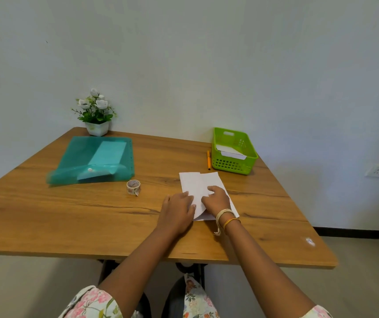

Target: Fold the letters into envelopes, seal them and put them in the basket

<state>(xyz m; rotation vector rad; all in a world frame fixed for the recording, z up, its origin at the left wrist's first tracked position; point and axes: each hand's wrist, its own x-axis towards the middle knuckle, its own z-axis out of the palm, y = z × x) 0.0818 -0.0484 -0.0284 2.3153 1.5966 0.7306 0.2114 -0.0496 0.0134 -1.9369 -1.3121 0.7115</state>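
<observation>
Left hand (pixel 178 208) flat, right hand (pixel 216 198) (fingers curled) both pressing white letter (pixel 194 182); basket (pixel 233 165) beyond.

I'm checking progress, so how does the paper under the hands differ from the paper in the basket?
The paper on the table lies flat and partly folded, with the left hand and right hand on it. The paper in the green basket is smaller-looking, tilted and untouched. Both are white.
</observation>
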